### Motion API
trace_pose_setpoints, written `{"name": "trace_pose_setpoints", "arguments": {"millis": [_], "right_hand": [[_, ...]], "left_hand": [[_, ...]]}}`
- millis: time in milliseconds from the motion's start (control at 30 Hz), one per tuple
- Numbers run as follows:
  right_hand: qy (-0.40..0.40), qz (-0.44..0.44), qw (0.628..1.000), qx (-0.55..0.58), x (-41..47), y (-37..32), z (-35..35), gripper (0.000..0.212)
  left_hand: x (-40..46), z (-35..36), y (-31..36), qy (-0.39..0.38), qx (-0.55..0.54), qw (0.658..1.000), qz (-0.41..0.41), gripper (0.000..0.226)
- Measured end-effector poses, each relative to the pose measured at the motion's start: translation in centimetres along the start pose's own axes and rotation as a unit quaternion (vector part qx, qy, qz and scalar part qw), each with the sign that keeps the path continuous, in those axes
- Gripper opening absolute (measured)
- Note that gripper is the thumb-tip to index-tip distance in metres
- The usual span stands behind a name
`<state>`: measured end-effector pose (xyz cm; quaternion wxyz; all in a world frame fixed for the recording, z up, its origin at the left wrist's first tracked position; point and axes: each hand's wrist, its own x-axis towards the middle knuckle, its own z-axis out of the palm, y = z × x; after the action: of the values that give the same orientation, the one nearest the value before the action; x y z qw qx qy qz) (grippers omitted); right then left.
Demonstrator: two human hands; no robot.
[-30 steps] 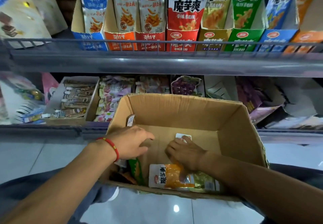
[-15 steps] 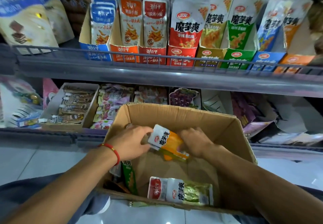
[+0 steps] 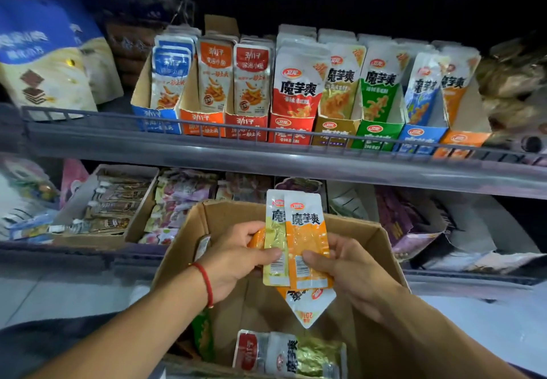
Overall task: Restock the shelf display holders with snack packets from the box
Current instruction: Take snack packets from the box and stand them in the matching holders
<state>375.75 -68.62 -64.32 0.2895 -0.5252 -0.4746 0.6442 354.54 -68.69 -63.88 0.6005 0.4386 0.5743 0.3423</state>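
Above the open cardboard box (image 3: 367, 233) both my hands hold a small fan of snack packets. My left hand (image 3: 236, 255) pinches a yellow-green packet (image 3: 275, 236), with an orange one partly hidden behind my fingers. My right hand (image 3: 349, 263) pinches an orange packet (image 3: 307, 239) in front; another orange packet (image 3: 307, 304) hangs upside down below it. More packets (image 3: 290, 352) lie on the box floor. On the upper shelf stands a row of coloured display holders (image 3: 334, 130) filled with packets; the orange holder (image 3: 461, 141) is at the far right.
A grey wire rail (image 3: 207, 127) runs along the upper shelf's front edge. The lower shelf holds a cardboard tray of stick packets (image 3: 109, 204), loose sweets (image 3: 180, 201) and torn purple packaging (image 3: 414, 224). Big blue-and-white bags (image 3: 44, 59) stand upper left.
Both hands rose out of the box with packets and now hold several upright between them. The camera tilted up, showing more of the upper shelf.
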Motion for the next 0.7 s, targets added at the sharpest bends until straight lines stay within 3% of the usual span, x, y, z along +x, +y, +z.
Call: {"name": "trace_pose_setpoints", "arguments": {"millis": [167, 467, 533, 633, 700], "right_hand": [[0.101, -0.072, 0.987, -0.099, 0.0, -0.3, -1.5, 0.014], [0.165, -0.096, 0.967, -0.168, -0.2, -0.7, -1.2, 0.015], [0.209, -0.107, 0.945, -0.226, -0.8, -1.5, -1.6, 0.010], [0.287, -0.173, 0.878, -0.341, -1.9, -2.8, -1.9, 0.021], [0.268, -0.208, 0.854, -0.395, -2.3, -2.9, -1.9, 0.023]], "left_hand": [[0.2, -0.6, 0.9, 0.036, 0.008, 0.999, 0.038, 0.034], [0.1, 1.4, 1.9, 0.028, -0.038, 0.998, 0.032, 0.038], [0.0, 1.8, 2.3, 0.031, -0.042, 0.998, 0.038, 0.035], [0.3, 2.5, 2.5, 0.048, -0.027, 0.997, 0.060, 0.029], [0.2, 3.4, 2.7, 0.031, -0.019, 0.997, 0.075, 0.031]]}}
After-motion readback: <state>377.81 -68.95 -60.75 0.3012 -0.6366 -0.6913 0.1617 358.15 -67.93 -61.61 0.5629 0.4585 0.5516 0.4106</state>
